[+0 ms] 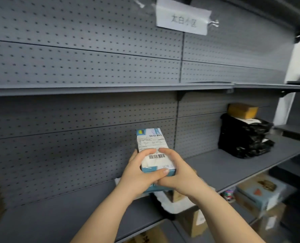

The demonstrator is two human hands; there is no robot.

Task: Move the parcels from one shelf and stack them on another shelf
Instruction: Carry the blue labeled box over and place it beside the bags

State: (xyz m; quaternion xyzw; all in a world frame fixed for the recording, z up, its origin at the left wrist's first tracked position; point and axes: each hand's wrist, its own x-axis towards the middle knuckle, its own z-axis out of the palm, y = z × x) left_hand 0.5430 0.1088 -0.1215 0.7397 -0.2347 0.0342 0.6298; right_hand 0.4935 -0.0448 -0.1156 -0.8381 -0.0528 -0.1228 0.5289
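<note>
A white-and-teal box point(152, 142) bearing a barcoded shipping label is gripped at its near end by the left hand point(138, 176) and right hand point(179, 174), fingers curled round it, above the grey shelf point(58, 216).

Labelled blue-white parcel point(152, 141) tilted above grey shelf point(75, 216).

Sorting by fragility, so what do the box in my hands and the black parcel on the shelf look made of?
Box: likely thin printed cardboard, smooth; crisp edges, paper label stuck on. Black parcel: seems soft plastic film, glossy; crinkled folds catch light.
</note>
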